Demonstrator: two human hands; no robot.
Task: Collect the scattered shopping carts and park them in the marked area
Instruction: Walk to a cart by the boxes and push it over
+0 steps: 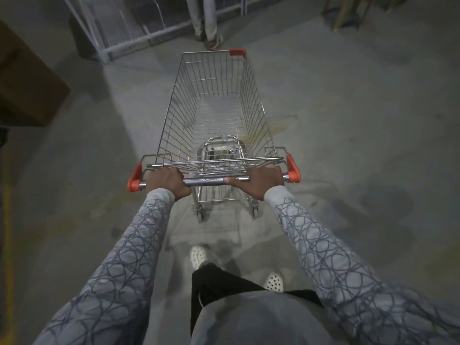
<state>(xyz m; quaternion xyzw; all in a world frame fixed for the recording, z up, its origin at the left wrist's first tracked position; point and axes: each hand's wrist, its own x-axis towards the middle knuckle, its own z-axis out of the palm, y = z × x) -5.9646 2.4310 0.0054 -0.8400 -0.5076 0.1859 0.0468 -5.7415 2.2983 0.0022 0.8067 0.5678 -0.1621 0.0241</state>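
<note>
We grip the cart [216, 115] by its handle bar [206, 181]: our left hand [167, 181] at nine o'clock, our right hand [258, 181] at three, fingers curled round it.

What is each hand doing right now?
Left hand: grips the cart handle.
Right hand: grips the same handle.

Silver cart [216, 120], orange-red corners [293, 171]; grey sleeves [139, 247], seemingly scribble-patterned.

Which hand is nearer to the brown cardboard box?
Left. The left hand grips the cart handle on the side toward the box; the right hand grips the handle's other end, farther from it.
</note>
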